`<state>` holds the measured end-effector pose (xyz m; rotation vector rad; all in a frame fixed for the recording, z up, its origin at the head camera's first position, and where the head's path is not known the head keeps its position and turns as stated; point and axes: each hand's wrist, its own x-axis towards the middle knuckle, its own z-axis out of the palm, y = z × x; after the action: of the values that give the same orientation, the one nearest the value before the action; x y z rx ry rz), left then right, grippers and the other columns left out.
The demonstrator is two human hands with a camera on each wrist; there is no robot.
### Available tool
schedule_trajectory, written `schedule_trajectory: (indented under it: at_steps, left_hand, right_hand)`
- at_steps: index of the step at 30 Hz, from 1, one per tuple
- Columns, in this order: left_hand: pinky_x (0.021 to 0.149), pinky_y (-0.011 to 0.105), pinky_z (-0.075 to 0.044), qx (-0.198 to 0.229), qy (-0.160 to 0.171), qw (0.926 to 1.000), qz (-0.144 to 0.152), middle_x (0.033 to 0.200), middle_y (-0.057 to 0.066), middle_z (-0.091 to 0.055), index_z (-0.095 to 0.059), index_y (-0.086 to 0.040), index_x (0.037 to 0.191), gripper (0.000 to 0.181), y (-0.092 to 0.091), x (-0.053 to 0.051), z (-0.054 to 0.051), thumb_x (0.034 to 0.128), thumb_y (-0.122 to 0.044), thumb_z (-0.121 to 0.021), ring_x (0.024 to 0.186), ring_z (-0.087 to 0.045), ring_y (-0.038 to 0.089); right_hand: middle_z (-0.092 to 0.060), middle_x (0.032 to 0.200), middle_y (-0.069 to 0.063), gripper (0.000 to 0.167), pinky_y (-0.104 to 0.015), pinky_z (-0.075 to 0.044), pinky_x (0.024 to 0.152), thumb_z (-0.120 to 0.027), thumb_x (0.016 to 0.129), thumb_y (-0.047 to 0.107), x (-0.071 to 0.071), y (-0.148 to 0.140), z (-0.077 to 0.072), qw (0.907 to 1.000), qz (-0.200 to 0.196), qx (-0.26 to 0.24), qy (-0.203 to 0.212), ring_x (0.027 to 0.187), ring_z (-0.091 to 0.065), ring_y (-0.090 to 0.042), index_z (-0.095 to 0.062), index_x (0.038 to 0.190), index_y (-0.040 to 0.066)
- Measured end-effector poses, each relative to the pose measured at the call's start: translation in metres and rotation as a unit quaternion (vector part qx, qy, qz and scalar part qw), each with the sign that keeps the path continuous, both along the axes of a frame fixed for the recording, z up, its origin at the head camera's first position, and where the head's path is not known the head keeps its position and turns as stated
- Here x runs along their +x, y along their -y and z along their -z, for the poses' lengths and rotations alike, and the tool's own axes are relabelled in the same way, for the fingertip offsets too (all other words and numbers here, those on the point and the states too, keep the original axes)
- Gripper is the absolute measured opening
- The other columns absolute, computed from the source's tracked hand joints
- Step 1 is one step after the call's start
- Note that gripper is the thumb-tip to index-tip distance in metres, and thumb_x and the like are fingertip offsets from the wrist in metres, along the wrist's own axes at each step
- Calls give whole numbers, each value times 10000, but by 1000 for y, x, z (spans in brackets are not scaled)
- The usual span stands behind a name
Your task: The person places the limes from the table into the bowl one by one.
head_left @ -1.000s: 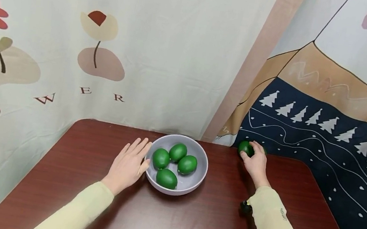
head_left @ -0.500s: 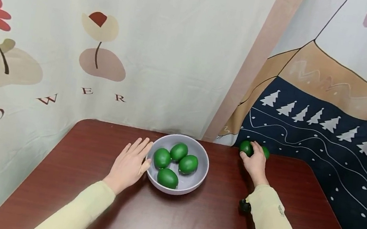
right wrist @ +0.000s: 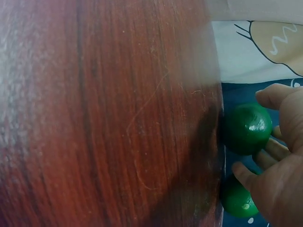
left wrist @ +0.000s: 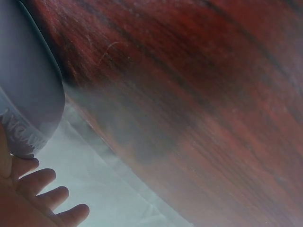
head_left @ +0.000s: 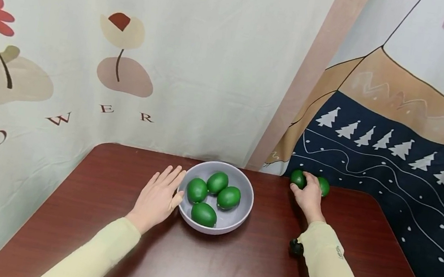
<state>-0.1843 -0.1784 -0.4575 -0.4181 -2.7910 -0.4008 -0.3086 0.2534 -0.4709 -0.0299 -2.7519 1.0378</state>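
Observation:
In the head view, a grey bowl (head_left: 211, 231) with several green fruits (head_left: 204, 214) in it stands at mid-table. My left hand (head_left: 156, 199) lies against its left side, fingers straight and spread; in the left wrist view the fingers (left wrist: 39, 179) are beside the bowl wall (left wrist: 33, 75). At the back edge on the right, my right hand (head_left: 309, 197) curls its fingers and thumb round a green fruit (head_left: 298, 179). A second green fruit (head_left: 322, 187) is just right of that hand. In the right wrist view, fingers surround the gripped fruit (right wrist: 246, 130), with the other fruit (right wrist: 238, 198) below.
The reddish-brown table (head_left: 209, 268) reaches back to a pale printed curtain (head_left: 215, 62) and, on the right, a dark blue cloth with white trees (head_left: 371, 158). A small black object (head_left: 296, 247) is at the right wrist.
The fruit to the right of my right hand shows more than before, a little further right. My left hand stays at the bowl; the whole head view has shifted slightly.

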Motion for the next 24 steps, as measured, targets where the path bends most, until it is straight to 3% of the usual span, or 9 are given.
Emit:
schedule_trajectory:
  at_steps: [24]
  left_hand:
    - [1221, 579, -289, -33, -97, 9999, -21, 1613, 147, -431, -478, -38, 1539, 582, -1, 1, 0, 1025, -299, -559, 1523, -338, 368]
  right_hand:
    - [-505, 1394, -323, 521, -573, -368, 1130, -739, 911, 79, 5, 11, 0, 9995, -68, -318, -58, 1287, -466, -470, -480, 1338, -68]
